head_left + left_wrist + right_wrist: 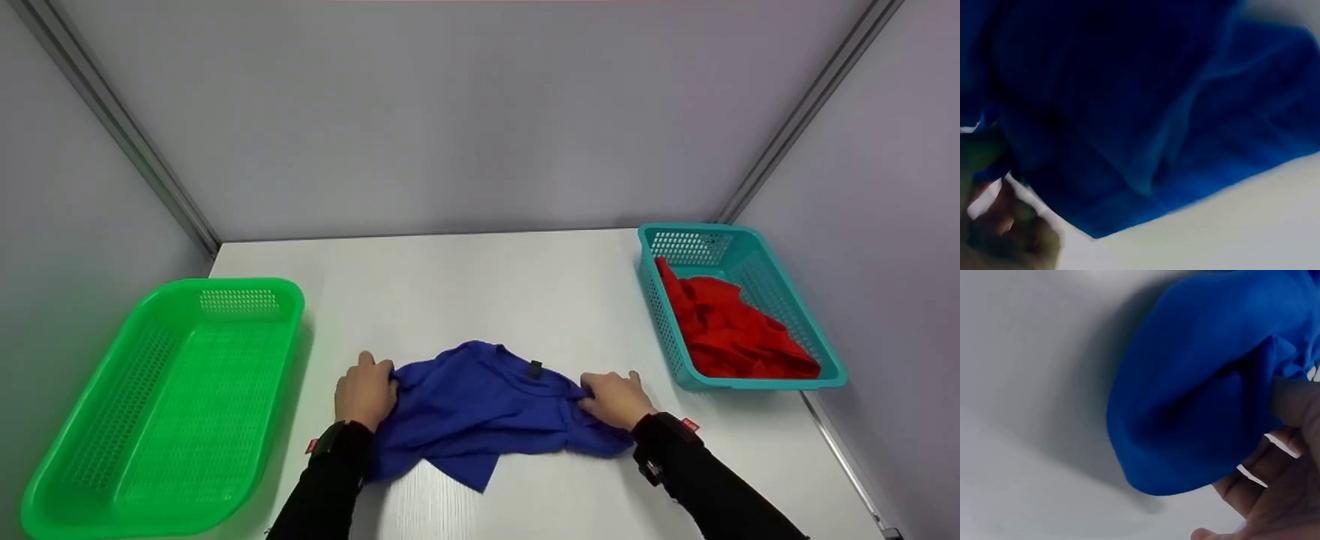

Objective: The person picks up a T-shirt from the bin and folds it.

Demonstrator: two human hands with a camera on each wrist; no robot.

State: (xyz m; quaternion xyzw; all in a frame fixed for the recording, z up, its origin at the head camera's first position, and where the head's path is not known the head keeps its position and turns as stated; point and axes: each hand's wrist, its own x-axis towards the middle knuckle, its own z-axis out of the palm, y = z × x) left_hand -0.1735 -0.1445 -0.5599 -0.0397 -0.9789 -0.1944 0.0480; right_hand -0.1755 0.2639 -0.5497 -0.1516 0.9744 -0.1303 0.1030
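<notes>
A blue T-shirt [487, 405] with a dark neck label is stretched between both hands over the white table, its collar toward the back wall. My left hand [366, 394] pinches the shirt at its left shoulder; in the left wrist view that hand [1013, 230] is dark and blurred beside the cloth. On the other side my right hand [616, 397] pinches the right shoulder. The right wrist view has the thumb and fingers of this hand [1275, 478] on the cloth, with a sleeve [1185, 410] hanging loosely. A lower corner of the shirt droops toward the front.
To the left stands a green plastic basket [289, 352] with nothing in it. A teal basket [667, 330] at the back right holds crumpled red cloth [735, 330]. Grey panels [480, 112] enclose the white table [450, 285] at the back and sides.
</notes>
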